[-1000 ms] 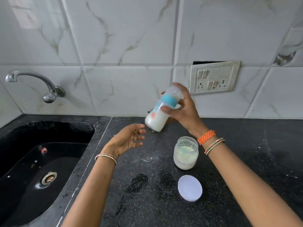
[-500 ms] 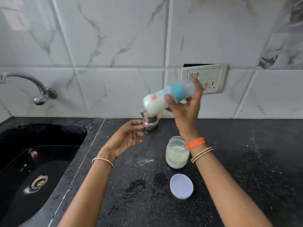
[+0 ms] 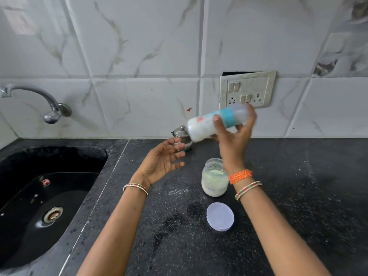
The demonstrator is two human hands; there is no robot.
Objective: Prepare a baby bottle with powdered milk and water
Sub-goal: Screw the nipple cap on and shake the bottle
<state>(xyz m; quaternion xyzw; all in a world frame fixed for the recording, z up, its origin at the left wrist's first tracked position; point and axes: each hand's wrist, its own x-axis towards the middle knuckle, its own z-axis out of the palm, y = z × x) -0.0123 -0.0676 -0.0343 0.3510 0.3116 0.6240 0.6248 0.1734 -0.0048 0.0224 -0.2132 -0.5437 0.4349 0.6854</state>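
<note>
Baby bottle (image 3: 207,125) tipped near-horizontal above counter (image 3: 298,186), milky inside, gripped by right hand (image 3: 234,136). Left hand (image 3: 161,162) spread, holding nothing. Risks: cap leak; grip slipping; elbow knocking the 1 uncovered powder jar (image 3: 214,180).

Faint blue print on powder jar (image 3: 214,180), too blurry to read; no other legible txt.

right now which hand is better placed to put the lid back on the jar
Left. The left hand is open and holds nothing, hovering above the counter just left of the open jar. The right hand grips the tilted bottle. The lid lies in front of the jar, likely within easy reach.
</note>
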